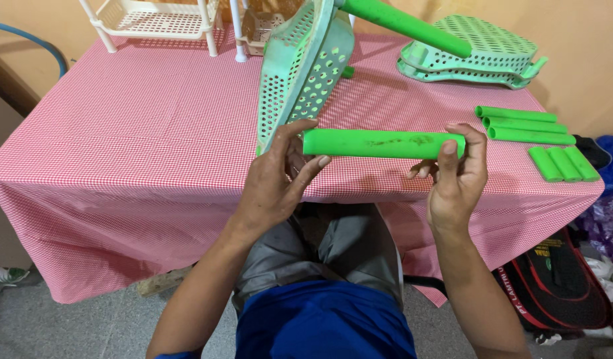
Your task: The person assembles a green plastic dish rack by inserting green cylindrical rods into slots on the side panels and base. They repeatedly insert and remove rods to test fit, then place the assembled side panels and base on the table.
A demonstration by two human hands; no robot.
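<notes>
The left hand (276,183) in the head view is closed on the left end of a green plastic tube (383,143), its thumb lying along the tube's lower edge and its fingers curled behind. That same hand also touches the lower edge of a pale green perforated tray (300,73), which stands tilted on its edge just above the knuckles. The right hand (456,179) clamps the tube's right end, with the thumb on the near side and the fingers wrapped over the top. The tube lies level between both hands, held just above the near edge of the table (153,133), which is covered in a red and white checked cloth.

A second green tube (406,26) sticks out of the tilted tray's upper end and slants to the right. Behind it, near the far right corner of the table, lies a stack of pale green perforated trays (479,56). To the right of the right hand, three long green tubes (526,125) lie side by side, and just below them three short green tubes (563,163) lie close together, near the table's right edge. At the far left of the table stands a white plastic rack (160,20). Bags (552,279) rest on the floor at the lower right.
</notes>
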